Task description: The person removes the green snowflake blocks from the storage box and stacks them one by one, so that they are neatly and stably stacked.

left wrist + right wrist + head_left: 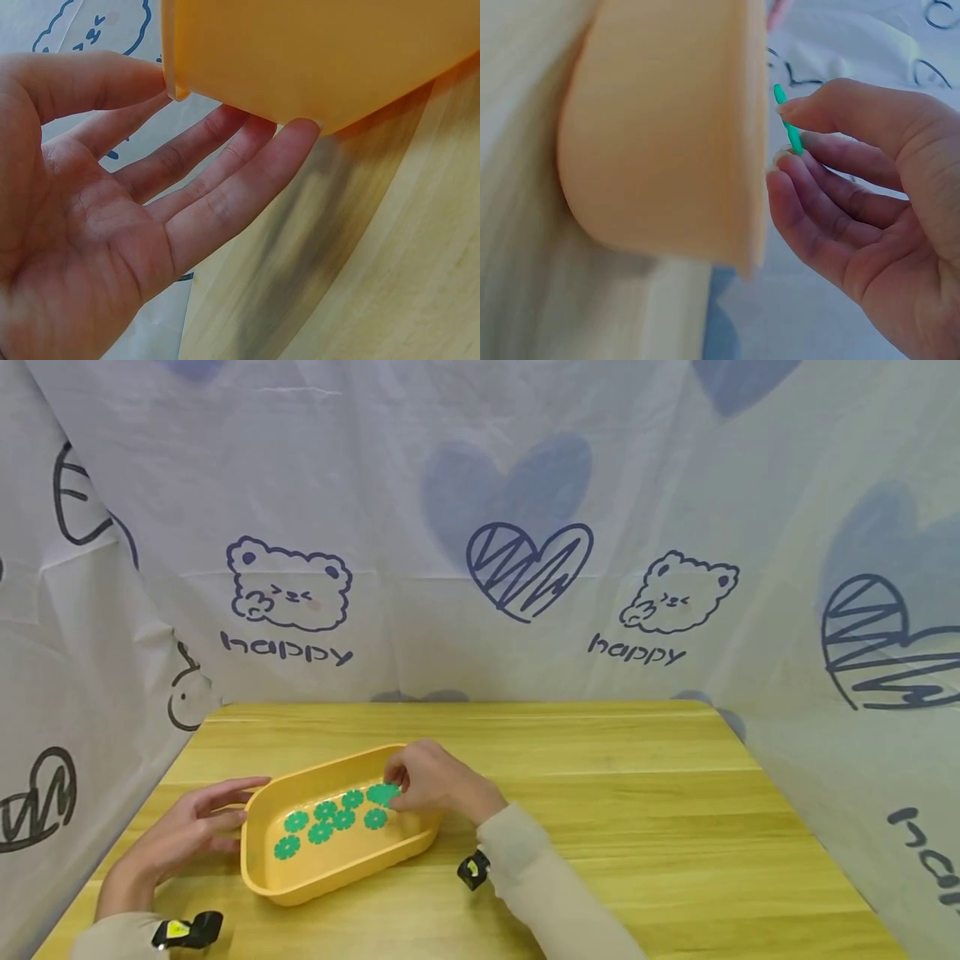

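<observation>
A yellow plastic tray (337, 881) lies angled on the table, holding several green flower-shaped discs (320, 832). At its left end my left hand (191, 822) touches the rim and outer wall with extended fingers; the left wrist view shows the fingertips (304, 131) against the tray (322, 52). My right hand (435, 777) is over the tray's right end, with a green disc (381, 793) at its fingertips. In the right wrist view, thumb and fingers pinch that thin green disc (788, 120) edge-on, beside the rim of the tray (660, 135). The right palm partly hides the tray's right end.
A wood-grain table (637, 827) extends right of the tray and behind it. White cloth (420, 635) with printed hearts and bears hangs at the back and both sides. A black wrist device (187, 930) sits on the left wrist, another black device (473, 869) on the right.
</observation>
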Tool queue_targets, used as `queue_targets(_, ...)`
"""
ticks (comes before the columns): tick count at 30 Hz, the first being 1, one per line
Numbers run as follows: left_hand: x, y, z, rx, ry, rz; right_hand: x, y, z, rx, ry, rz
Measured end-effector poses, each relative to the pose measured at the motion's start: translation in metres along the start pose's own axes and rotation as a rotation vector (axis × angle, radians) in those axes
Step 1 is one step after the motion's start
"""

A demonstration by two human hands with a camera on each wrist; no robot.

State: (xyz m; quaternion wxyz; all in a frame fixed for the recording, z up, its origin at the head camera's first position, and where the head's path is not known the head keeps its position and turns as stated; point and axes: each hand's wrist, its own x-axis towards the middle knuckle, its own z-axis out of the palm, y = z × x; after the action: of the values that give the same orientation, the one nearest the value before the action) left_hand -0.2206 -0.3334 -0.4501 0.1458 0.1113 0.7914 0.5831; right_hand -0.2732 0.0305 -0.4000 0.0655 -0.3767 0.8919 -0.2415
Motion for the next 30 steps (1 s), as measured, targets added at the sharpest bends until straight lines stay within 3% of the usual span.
queue_targets(13, -0.002, 0.001, -0.002, -0.013, 0.003, -0.016, -0.048, 0.045, -0.033, 0.082, 0.099, 0.1)
queue_targets(30, -0.001, -0.001, 0.0, 0.002, 0.006, -0.016, -0.098, 0.092, -0.04, 0.138, 0.153, 0.221)
